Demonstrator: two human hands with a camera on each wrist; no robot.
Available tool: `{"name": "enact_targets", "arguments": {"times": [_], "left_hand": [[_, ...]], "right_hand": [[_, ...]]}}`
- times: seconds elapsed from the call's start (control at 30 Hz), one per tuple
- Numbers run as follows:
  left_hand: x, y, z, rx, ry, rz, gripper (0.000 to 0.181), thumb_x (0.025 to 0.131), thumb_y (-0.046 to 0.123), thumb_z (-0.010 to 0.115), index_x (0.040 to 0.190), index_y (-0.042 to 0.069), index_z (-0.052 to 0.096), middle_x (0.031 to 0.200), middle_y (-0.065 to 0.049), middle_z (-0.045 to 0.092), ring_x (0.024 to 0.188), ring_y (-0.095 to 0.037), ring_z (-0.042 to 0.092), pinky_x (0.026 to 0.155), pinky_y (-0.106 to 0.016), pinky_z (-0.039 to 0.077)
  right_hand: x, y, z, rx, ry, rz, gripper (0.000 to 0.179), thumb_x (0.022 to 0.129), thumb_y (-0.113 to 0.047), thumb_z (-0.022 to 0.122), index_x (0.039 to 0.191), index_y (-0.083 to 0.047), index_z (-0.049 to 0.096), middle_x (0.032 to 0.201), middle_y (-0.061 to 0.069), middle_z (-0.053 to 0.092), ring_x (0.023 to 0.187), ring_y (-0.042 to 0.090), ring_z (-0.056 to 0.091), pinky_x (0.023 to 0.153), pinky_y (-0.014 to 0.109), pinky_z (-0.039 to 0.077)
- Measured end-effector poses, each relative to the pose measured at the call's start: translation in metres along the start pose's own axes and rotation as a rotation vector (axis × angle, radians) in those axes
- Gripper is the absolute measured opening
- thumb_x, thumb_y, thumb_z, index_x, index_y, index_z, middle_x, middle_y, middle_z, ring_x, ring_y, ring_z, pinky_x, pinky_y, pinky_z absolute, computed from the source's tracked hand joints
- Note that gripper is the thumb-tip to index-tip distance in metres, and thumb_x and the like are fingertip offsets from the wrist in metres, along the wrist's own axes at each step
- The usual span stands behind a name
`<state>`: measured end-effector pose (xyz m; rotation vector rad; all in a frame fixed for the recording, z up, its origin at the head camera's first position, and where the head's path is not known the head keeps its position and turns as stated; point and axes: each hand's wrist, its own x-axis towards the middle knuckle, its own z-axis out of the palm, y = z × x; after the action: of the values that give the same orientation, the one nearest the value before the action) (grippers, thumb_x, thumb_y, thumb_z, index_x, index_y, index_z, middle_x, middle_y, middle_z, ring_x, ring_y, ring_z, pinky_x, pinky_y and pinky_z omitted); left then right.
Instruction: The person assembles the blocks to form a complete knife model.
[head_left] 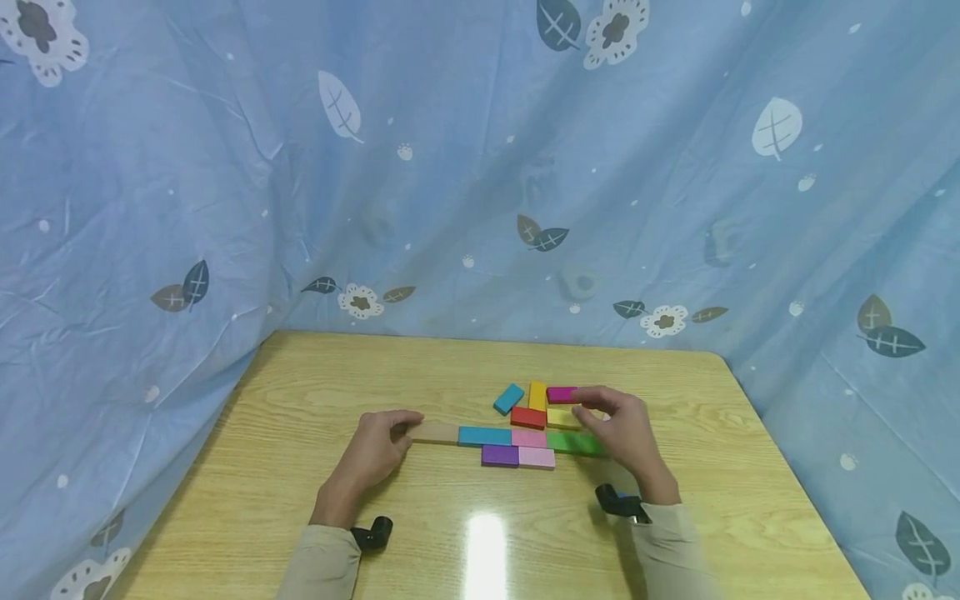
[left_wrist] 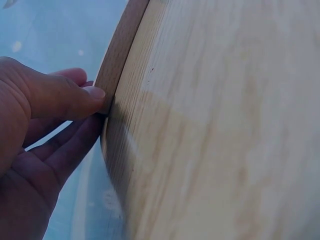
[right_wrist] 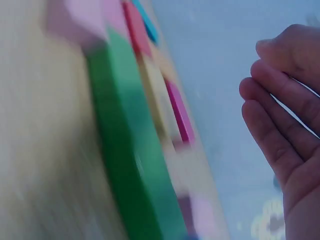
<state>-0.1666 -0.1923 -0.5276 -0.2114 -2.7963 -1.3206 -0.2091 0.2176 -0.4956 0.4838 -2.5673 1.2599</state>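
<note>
At the left end of a row of blocks, my left hand (head_left: 373,450) pinches the tip of a natural wood block (head_left: 437,433) between thumb and fingers; the left wrist view shows this wooden block (left_wrist: 120,55) close up. Rightward along the row come a blue block (head_left: 485,437), a pink block (head_left: 529,439) and a long green block (head_left: 572,443). My right hand (head_left: 628,432) hovers over the green block's right part, fingers loosely bent and holding nothing. In the right wrist view its fingers (right_wrist: 270,135) are apart from the blurred green block (right_wrist: 132,145).
Below the row lie a purple block (head_left: 499,456) and a light pink block (head_left: 536,459). Behind it are red (head_left: 528,418), yellow (head_left: 561,419), orange (head_left: 537,395), magenta (head_left: 561,395) and small blue (head_left: 508,399) blocks. A patterned blue curtain (head_left: 465,167) surrounds the wooden table (head_left: 300,392).
</note>
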Motion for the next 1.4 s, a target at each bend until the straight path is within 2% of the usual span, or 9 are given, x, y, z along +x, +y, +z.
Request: {"name": "enact_targets", "arguments": {"times": [0.13,0.2,0.37,0.47,0.57,0.7,1.0,1.27,1.4], "left_hand": [[0.000,-0.001,0.000,-0.002,0.000,-0.007,0.040,0.096,-0.012,0.073,0.129,0.007,0.080,0.130,-0.012,0.079,0.126,-0.031,0.075,0.106,-0.046,0.064],[0.001,-0.001,0.001,-0.001,0.001,-0.006,0.040,0.095,-0.012,0.073,0.129,0.007,0.080,0.130,-0.012,0.079,0.126,-0.031,0.075,0.106,-0.046,0.064],[0.001,-0.003,0.001,-0.008,0.007,-0.003,0.040,0.095,-0.013,0.073,0.129,0.008,0.080,0.130,-0.011,0.080,0.126,-0.031,0.075,0.106,-0.046,0.064],[0.001,-0.002,0.000,-0.006,0.008,-0.001,0.041,0.095,-0.013,0.072,0.129,0.008,0.080,0.130,-0.011,0.079,0.127,-0.032,0.074,0.106,-0.046,0.064],[0.001,-0.002,0.000,-0.006,0.008,0.000,0.041,0.095,-0.013,0.072,0.129,0.008,0.080,0.131,-0.011,0.079,0.128,-0.032,0.074,0.107,-0.046,0.064],[0.002,-0.001,0.000,-0.008,0.009,-0.003,0.042,0.095,-0.014,0.071,0.130,0.009,0.080,0.131,-0.011,0.079,0.128,-0.031,0.074,0.107,-0.046,0.064],[0.001,0.001,0.000,-0.008,-0.001,-0.016,0.041,0.096,-0.012,0.072,0.131,0.009,0.079,0.132,-0.010,0.079,0.130,-0.032,0.072,0.111,-0.049,0.062],[0.000,0.002,0.000,-0.001,0.002,0.000,0.040,0.096,-0.012,0.073,0.130,0.008,0.080,0.131,-0.010,0.080,0.130,-0.032,0.073,0.110,-0.049,0.062],[0.001,0.001,0.000,0.002,0.004,0.003,0.040,0.096,-0.012,0.072,0.130,0.008,0.080,0.130,-0.010,0.080,0.128,-0.031,0.074,0.108,-0.048,0.063]], "right_hand": [[0.003,0.027,-0.025,-0.095,0.053,0.053,0.021,0.096,-0.007,0.083,0.117,-0.004,0.082,0.113,0.013,0.084,0.103,0.031,0.082,0.085,0.020,0.066],[0.001,0.037,-0.034,-0.134,0.067,0.084,0.022,0.096,-0.007,0.083,0.118,-0.002,0.082,0.113,0.016,0.083,0.103,0.035,0.082,0.082,0.017,0.064],[-0.005,0.050,-0.047,-0.218,0.070,0.198,0.026,0.099,-0.013,0.082,0.122,0.000,0.080,0.115,0.020,0.082,0.104,0.039,0.081,0.083,0.039,0.070],[-0.006,0.052,-0.047,-0.233,0.057,0.238,0.027,0.100,-0.015,0.081,0.122,0.000,0.080,0.114,0.021,0.082,0.103,0.038,0.081,0.083,0.042,0.070],[-0.005,0.051,-0.042,-0.213,0.037,0.251,0.026,0.099,-0.012,0.080,0.122,0.001,0.080,0.115,0.022,0.082,0.105,0.039,0.081,0.087,0.043,0.070],[0.000,0.047,-0.032,-0.163,-0.009,0.276,0.029,0.099,-0.009,0.078,0.126,0.000,0.078,0.124,0.024,0.079,0.115,0.042,0.078,0.100,0.056,0.066],[0.000,0.048,-0.025,-0.170,-0.043,0.330,0.042,0.097,-0.015,0.084,0.136,-0.003,0.075,0.134,0.024,0.076,0.127,0.044,0.073,0.112,0.060,0.058],[-0.004,0.050,-0.030,-0.258,-0.008,0.310,0.045,0.094,-0.011,0.085,0.136,0.001,0.073,0.131,0.026,0.076,0.122,0.045,0.075,0.106,0.061,0.061],[-0.005,0.049,-0.027,-0.240,-0.041,0.319,0.048,0.095,-0.013,0.085,0.139,0.001,0.071,0.132,0.025,0.076,0.121,0.043,0.075,0.106,0.059,0.062]]}}
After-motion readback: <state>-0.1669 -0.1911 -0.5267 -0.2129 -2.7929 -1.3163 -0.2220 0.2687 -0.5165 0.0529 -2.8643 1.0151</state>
